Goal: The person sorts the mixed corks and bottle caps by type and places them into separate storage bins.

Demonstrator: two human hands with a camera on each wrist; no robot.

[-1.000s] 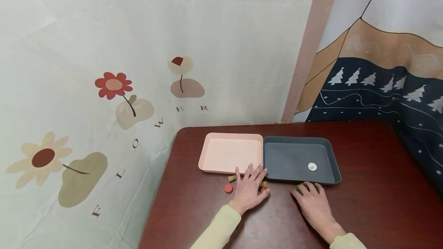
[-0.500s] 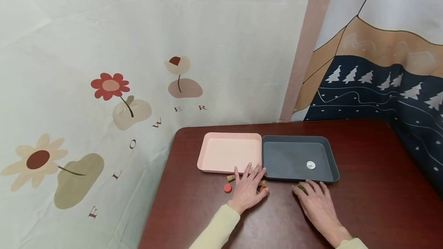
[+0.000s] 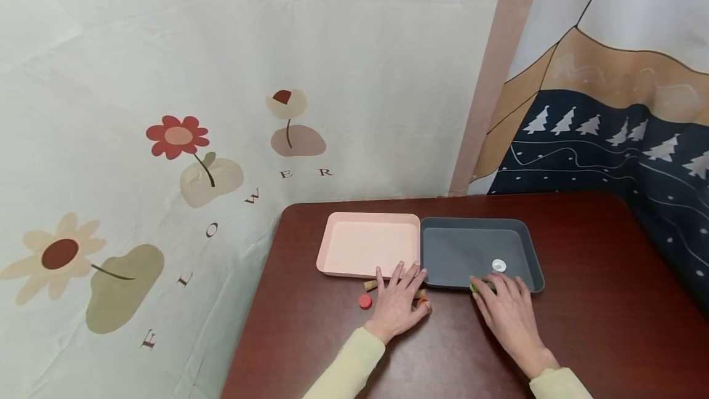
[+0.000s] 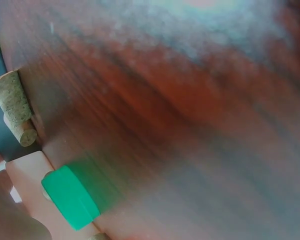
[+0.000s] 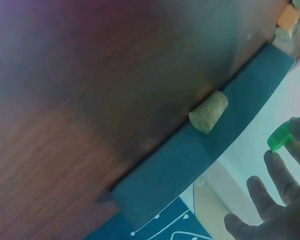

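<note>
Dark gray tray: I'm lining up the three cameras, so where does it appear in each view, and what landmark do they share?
Head: the dark gray tray sits right of center, below mid-height, beside the pink tray.
Left wrist: only a slice at the left edge, partly hidden by corks.
Right wrist: its wall runs diagonally from lower left to upper right.
Shared landmark: the reddish-brown tabletop.

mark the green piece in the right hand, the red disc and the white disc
Green piece [image 5: 278, 138], right wrist view, exposed side
Red disc [image 3: 365, 302], head view, top face
White disc [image 3: 499, 265], head view, top face
</note>
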